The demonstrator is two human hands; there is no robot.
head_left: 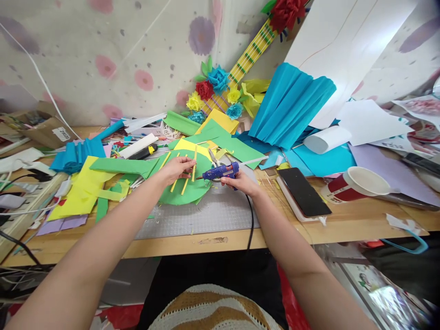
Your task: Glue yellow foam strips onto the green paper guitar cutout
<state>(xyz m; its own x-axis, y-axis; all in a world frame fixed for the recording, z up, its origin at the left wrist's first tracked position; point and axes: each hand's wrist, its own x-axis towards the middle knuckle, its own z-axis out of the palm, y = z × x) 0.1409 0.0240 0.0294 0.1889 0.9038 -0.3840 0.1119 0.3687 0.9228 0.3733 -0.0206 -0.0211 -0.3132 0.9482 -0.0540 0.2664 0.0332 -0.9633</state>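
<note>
My left hand (180, 167) pinches a thin yellow strip (194, 164) upright above a round green piece (187, 195). More yellow strips lie across that green piece. In my right hand (243, 182) is a blue glue gun (222, 171), its nozzle pointing left close to the lower part of the held strip. A white glue stick (254, 160) sticks out of the gun's back. Metal scissors (213, 157) lie just behind the gun, partly hidden by it. Under the green piece is a grey cutting mat (220, 215).
A black phone (304, 192) and a paper cup (357, 183) stand to the right. Blue pleated paper (288, 107) and a flowered yellow guitar shape (252, 55) rise behind. Green and yellow paper (77, 195) lies left. The gun's black cable (252, 220) hangs over the table edge.
</note>
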